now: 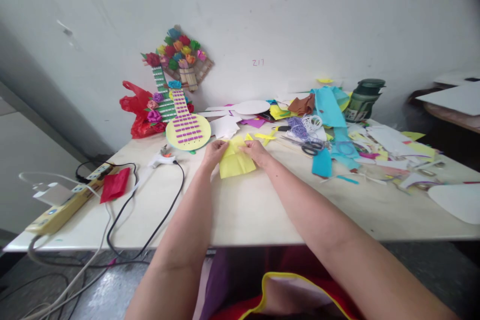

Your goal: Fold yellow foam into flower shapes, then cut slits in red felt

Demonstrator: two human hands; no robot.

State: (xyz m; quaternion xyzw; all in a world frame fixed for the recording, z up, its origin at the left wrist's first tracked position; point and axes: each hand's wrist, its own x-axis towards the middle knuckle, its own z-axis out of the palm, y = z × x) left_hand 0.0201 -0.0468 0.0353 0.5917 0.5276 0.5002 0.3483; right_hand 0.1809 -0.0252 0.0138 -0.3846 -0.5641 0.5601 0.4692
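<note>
A creased piece of yellow crepe paper [236, 162] is stretched between my two hands over the middle of the table. My left hand [216, 152] pinches its upper left edge. At its upper right edge, the fingers of my right hand [257, 151] are closed on the same sheet. Small yellow scraps [265, 136] lie just beyond my right hand. Behind the sheet rests white paper [224, 126]. To the left of that stands a round yellow board [188, 131] with rows of purple strips. Whether the paper touches the tabletop I cannot tell.
At left are a glue gun [162, 159], a red packet [115, 185] and a power strip [69, 202] with trailing cords. Scissors [312, 147], purple yarn [297, 128], blue crepe paper [330, 105] and a green bottle [364, 100] stand or lie right. A paper-flower craft [183, 55] is at the wall.
</note>
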